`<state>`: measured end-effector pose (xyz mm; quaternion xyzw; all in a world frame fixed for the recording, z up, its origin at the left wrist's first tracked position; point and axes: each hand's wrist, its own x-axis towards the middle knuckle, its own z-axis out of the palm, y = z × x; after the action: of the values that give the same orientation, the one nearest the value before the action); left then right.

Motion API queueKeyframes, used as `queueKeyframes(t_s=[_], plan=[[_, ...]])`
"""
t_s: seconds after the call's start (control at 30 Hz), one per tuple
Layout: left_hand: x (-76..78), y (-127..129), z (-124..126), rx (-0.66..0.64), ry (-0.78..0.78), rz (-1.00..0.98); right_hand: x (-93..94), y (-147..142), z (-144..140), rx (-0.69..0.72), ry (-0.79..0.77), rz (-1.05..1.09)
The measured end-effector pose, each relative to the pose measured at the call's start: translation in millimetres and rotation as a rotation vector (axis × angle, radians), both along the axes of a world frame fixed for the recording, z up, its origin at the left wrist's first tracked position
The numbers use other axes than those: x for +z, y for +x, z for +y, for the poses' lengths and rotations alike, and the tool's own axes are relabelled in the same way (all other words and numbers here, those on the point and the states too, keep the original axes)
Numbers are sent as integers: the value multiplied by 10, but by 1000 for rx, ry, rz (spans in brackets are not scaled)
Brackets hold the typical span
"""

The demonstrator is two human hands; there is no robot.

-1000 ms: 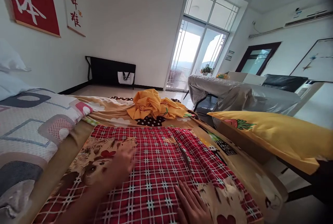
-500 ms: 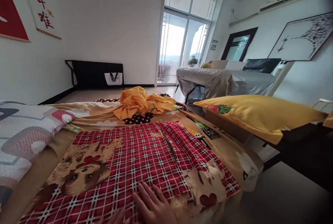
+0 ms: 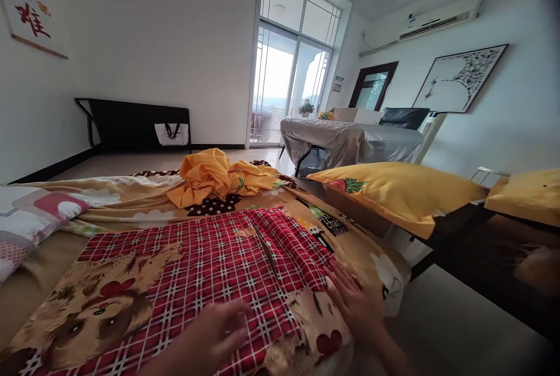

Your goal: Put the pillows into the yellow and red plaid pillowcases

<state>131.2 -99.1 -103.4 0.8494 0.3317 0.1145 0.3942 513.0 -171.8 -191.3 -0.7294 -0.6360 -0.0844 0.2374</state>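
Right hand (image 3: 350, 297), fingers laid out flat, is resting on the right edge of a red plaid cloth (image 3: 210, 268) spread over a patterned blanket (image 3: 367, 248), while the blurred left hand (image 3: 214, 329), loosely parted, is possibly touching it, in apparent smoothing that next calls for even, outward pressure.

Bed (image 3: 48, 253): covered by a tan printed sheet (image 3: 367, 248) that drapes over the right edge.
Red plaid cloth (image 3: 205, 265): spread across the middle, bear prints showing, rippled toward the bed's right edge.
Yellow cloth (image 3: 205, 175): crumpled in a heap near the far edge.
Patterned bedding (image 3: 39, 218): toward the left edge, partly out of view.
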Motion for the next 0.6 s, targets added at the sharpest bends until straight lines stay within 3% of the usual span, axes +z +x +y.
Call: queueKeyframes(t_s=[0.1, 0.17, 0.27, 0.47, 0.6], plan=[[161, 663, 403, -4, 116, 5, -141, -21, -43, -55, -48, -83], [136, 1008, 633, 65, 237, 32, -169, -61, -80, -84, -38, -104], [2, 1360, 907, 146, 222, 33, -163, -101, -106, -97, -25, -122], [-330, 1553, 1171, 218, 126, -54, -101, -3, -88, -64, 40, -5], [-493, 1478, 1134, 245, 145, -125, 210, 140, 216, -244, 43, 218]])
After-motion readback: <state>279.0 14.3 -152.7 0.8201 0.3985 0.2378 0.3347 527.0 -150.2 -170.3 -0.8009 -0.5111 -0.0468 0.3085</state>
